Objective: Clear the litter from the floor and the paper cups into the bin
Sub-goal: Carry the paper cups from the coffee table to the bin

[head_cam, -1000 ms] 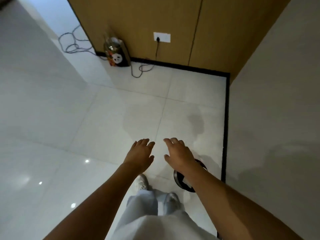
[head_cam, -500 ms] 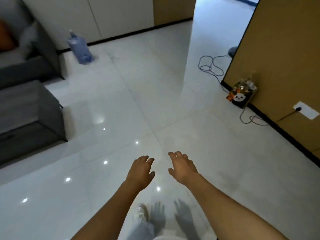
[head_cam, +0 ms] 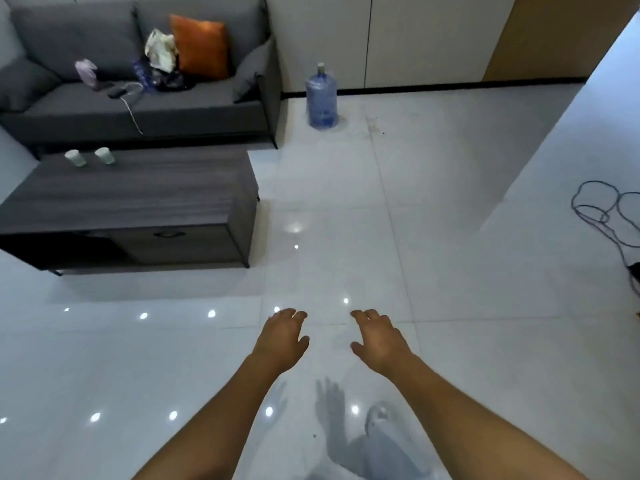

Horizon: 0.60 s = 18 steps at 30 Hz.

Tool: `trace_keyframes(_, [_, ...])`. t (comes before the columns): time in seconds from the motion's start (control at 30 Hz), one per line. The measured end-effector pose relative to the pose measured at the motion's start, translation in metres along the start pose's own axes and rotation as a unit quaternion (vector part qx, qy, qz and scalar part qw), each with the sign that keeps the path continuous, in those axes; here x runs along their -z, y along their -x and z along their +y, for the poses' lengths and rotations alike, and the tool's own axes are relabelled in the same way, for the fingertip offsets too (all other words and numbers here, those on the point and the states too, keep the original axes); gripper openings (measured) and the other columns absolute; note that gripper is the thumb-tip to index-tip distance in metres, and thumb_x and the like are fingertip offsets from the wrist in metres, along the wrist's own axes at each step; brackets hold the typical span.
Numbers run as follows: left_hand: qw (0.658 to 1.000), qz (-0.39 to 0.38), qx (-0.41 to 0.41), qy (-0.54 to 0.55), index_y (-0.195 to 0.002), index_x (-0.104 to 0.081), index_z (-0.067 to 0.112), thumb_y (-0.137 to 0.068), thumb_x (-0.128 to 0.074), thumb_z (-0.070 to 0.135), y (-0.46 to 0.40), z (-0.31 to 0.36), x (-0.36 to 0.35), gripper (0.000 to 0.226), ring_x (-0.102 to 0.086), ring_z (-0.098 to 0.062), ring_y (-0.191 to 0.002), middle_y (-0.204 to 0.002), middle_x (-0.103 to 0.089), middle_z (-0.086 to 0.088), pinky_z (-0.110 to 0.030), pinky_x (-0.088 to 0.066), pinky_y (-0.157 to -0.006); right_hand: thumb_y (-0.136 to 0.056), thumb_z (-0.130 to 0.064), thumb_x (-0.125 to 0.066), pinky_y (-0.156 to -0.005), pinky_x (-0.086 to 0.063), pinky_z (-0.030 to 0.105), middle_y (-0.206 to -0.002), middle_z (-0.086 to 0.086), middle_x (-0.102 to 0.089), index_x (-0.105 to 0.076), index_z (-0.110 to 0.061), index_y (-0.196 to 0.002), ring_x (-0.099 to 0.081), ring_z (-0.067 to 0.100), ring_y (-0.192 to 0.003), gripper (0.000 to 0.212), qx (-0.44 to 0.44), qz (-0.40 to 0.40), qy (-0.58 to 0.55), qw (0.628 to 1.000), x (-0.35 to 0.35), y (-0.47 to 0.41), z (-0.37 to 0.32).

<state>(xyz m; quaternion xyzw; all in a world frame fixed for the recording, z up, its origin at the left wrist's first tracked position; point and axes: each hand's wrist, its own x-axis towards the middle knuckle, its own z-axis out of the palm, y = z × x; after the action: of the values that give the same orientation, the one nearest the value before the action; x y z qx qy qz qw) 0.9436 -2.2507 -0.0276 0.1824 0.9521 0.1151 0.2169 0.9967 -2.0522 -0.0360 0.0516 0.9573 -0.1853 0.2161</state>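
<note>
Two white paper cups stand side by side, the left cup (head_cam: 75,157) and the right cup (head_cam: 104,155), at the far left of a dark wooden coffee table (head_cam: 145,199). My left hand (head_cam: 282,337) and my right hand (head_cam: 379,339) hover palm down over the glossy white floor, fingers relaxed, holding nothing. Both hands are well to the right of the table and far from the cups. No bin is in view.
A grey sofa (head_cam: 138,98) behind the table carries an orange cushion (head_cam: 201,46), crumpled bags (head_cam: 159,53) and a cable. A blue water jug (head_cam: 322,97) stands by the wall. A coiled cord (head_cam: 606,209) lies at right.
The view has swung left, from the wooden wall corner with the bin by my feet to the sofa and coffee table. My hands stay out in front, empty, now slightly further apart.
</note>
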Motion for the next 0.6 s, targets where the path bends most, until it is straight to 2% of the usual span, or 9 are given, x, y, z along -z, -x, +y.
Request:
trace_keyframes(0.17, [0.999, 0.003, 0.027, 0.026, -0.144, -0.036, 0.018, -0.096, -0.049, 0.032, -0.096, -0.018, 0.034, 0.052, -0.031, -0.021, -0.137, -0.148, -0.036, -0.005, -0.029, -0.024, -0.112, -0.095, -0.03, -0.051, -0.099, -0.042, 0.04, -0.146, 0.006, -0.035, -0.025, -0.021, -0.148, -0.04, 0.027, -0.127, 0.06, 0.033, -0.024, 0.053, 0.998, 0.048, -0.106, 0.003])
trace_keyframes(0.3, [0.997, 0.028, 0.046, 0.046, -0.142, -0.039, 0.018, -0.096, -0.05, 0.031, -0.196, -0.021, 0.077, 0.049, -0.032, -0.02, -0.137, -0.147, -0.038, -0.003, -0.029, -0.024, -0.113, -0.094, -0.03, -0.052, -0.098, -0.043, 0.041, -0.143, 0.006, -0.037, -0.026, -0.021, -0.147, -0.041, 0.027, -0.126, 0.059, 0.062, -0.008, 0.064, 0.996, 0.111, -0.206, 0.01])
trace_keyframes(0.6, [0.991, 0.044, 0.099, 0.083, -0.14, -0.041, 0.018, -0.096, -0.051, 0.033, -0.375, -0.045, 0.164, 0.048, -0.035, -0.018, -0.135, -0.146, -0.04, -0.001, -0.028, -0.027, -0.112, -0.094, -0.03, -0.052, -0.096, -0.043, 0.041, -0.141, 0.006, -0.038, -0.028, -0.02, -0.146, -0.041, 0.028, -0.125, 0.058, 0.082, -0.038, 0.092, 0.992, 0.232, -0.411, 0.011])
